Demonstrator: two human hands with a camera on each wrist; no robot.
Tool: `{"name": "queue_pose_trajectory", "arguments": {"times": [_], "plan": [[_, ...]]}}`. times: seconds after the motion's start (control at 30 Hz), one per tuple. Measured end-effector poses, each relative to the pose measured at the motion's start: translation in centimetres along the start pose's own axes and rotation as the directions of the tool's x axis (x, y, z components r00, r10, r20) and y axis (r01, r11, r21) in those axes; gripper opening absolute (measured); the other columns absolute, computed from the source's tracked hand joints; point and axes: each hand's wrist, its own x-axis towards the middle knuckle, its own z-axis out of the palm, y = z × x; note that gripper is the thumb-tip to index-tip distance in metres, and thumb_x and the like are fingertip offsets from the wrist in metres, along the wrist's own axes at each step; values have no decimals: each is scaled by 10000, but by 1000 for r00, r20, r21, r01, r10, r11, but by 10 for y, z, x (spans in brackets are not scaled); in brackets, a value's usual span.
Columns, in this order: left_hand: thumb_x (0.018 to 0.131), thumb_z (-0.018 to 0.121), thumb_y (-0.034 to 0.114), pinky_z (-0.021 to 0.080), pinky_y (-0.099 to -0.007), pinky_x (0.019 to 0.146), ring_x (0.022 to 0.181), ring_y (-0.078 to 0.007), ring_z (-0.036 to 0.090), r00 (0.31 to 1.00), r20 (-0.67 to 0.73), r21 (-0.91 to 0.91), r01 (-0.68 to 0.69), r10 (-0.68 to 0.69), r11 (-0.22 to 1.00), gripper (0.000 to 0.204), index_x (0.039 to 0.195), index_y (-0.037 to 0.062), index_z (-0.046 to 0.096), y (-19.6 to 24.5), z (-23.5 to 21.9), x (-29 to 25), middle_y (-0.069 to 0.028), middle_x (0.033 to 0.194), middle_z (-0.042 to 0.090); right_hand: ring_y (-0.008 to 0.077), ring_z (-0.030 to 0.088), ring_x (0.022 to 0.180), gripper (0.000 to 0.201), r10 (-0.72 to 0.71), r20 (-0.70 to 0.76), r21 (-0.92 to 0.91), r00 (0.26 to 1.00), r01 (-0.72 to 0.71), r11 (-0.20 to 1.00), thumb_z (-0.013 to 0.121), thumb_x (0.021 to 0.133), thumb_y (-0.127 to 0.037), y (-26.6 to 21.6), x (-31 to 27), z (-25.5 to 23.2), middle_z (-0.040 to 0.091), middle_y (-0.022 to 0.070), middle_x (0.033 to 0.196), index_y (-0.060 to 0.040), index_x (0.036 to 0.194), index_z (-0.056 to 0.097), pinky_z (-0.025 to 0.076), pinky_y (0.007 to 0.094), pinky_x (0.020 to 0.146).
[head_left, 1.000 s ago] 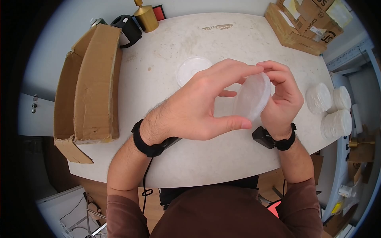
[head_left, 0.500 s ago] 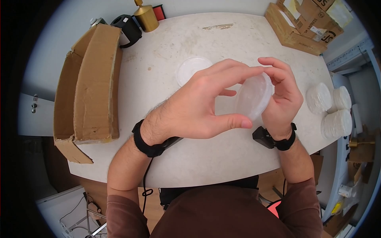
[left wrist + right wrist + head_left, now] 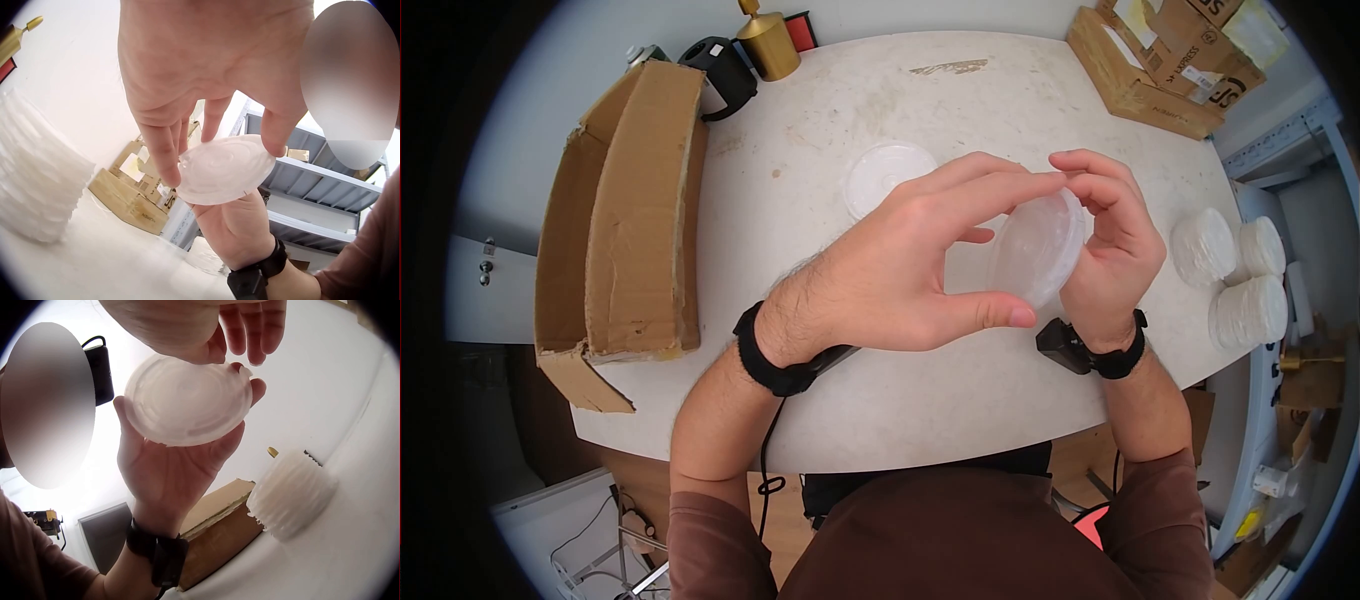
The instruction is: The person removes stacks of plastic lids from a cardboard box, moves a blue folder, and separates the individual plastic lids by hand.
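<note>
Pale table [image 3: 940, 400]: spreading out beneath both hands, scuffed and marked well past the fingertips.
Long cardboard box [image 3: 640, 220]: there it sits, well out to the left of the left hand, a flap sticking out at its near end.
Brown cartons [image 3: 1180, 70]: piled up at the far corner, well beyond the right hand, print and tape showing.
Left hand [image 3: 910, 260]: and this one has a grip! Thumb at one edge, fingers at the opposite edge, the lid caught between.
Right hand [image 3: 1115, 235]: in close, facing the left hand, fingers bent, thumb right up at the lid's rim; whether it pinches that rim, I cannot tell.
Three white stacks [image 3: 1248, 312]: bunched together to the right of the right hand, near the table's edge.
Stack of lids [image 3: 880, 175]: just past the left hand's knuckles, partly hidden by that hand from above, its ridged side on show in both wrist views.
Gold canister [image 3: 770, 50]: far beyond the left hand, along the back edge.
Black cylinder [image 3: 720, 75]: also far past the left hand, just left of the canister.
Translucent lid [image 3: 1040, 245]: up in the air between the two hands, round, tipped steeply, a small tab on its rim.
Black wristbands [image 3: 760, 360]: one strapped just behind each hand.
</note>
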Motion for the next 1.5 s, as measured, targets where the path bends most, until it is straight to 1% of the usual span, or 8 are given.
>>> {"name": "queue_pose_trajectory", "arguments": {"times": [0.27, 0.37, 0.47, 0.53, 0.83, 0.97, 1.03, 1.5], "plan": [[789, 973, 445, 597, -504, 1059, 1345, -340, 648, 1000, 12, -5, 7, -7, 1000, 974, 1606, 134, 543, -1, -1, -1, -145, 1515, 590, 129, 689, 923, 166, 12, 0, 5, 1000, -12, 1000, 793, 902, 63, 0, 1, 1, 741, 124, 1221, 7, 1042, 724, 570, 267, 786], [794, 970, 461, 593, -505, 1061, 1347, -344, 648, 1000, 21, -15, 5, -5, 1000, 979, 1607, 127, 539, -2, -1, -1, -145, 1515, 590, 142, 694, 956, 161, 42, 11, -3, 999, -42, 999, 810, 888, 53, -1, 0, 1, 743, 125, 1210, 3, 1013, 722, 563, 282, 813], [800, 966, 466, 592, -510, 1065, 1349, -346, 646, 1000, 18, -55, 4, -3, 998, 970, 1602, 123, 540, -2, 0, -1, -144, 1514, 591, 156, 697, 979, 161, -16, 2, -30, 1000, 16, 999, 827, 874, 43, -2, 1, 1, 744, 127, 1197, 0, 982, 716, 562, 307, 851], [802, 964, 466, 590, -512, 1068, 1352, -346, 644, 1000, 19, -74, 20, -18, 997, 968, 1600, 117, 541, -2, 0, -1, -145, 1516, 590, 167, 700, 983, 171, 19, -8, -4, 1000, -19, 1000, 839, 862, 38, -3, 1, 1, 743, 133, 1184, 3, 964, 706, 562, 325, 883], [805, 963, 447, 582, -496, 1084, 1362, -326, 620, 1000, 23, -67, -17, 19, 998, 956, 1596, 110, 545, -2, 0, 0, -144, 1521, 587, 169, 698, 976, 183, 15, -13, 27, 1000, -15, 1000, 835, 849, 52, -3, 0, 0, 735, 143, 1200, 0, 960, 699, 565, 336, 913], [808, 961, 429, 578, -485, 1087, 1380, -319, 603, 999, 21, -47, -33, 34, 998, 930, 1587, 112, 564, 0, -3, 0, -143, 1529, 585, 159, 694, 955, 174, 13, 8, 35, 1000, -13, 999, 823, 859, 56, -1, 0, 0, 726, 142, 1230, 2, 982, 711, 567, 327, 889], [813, 958, 417, 580, -482, 1081, 1379, -319, 606, 1000, 24, -94, -5, 7, 996, 907, 1580, 113, 579, 0, -5, -1, -143, 1535, 583, 150, 691, 941, 166, 102, 11, 115, 995, -102, 988, 805, 879, 60, -4, 0, 2, 719, 141, 1251, 5, 1013, 725, 566, 314, 853], [795, 968, 432, 574, -489, 1080, 1351, -321, 633, 1000, 26, -118, 15, -12, 993, 949, 1590, 114, 561, 3, -4, -1, -135, 1516, 604, 172, 684, 1014, 155, 34, 16, 61, 999, -35, 998, 822, 882, 48, -2, 0, 0, 713, 159, 1259, 28, 1008, 733, 561, 310, 838]]}}
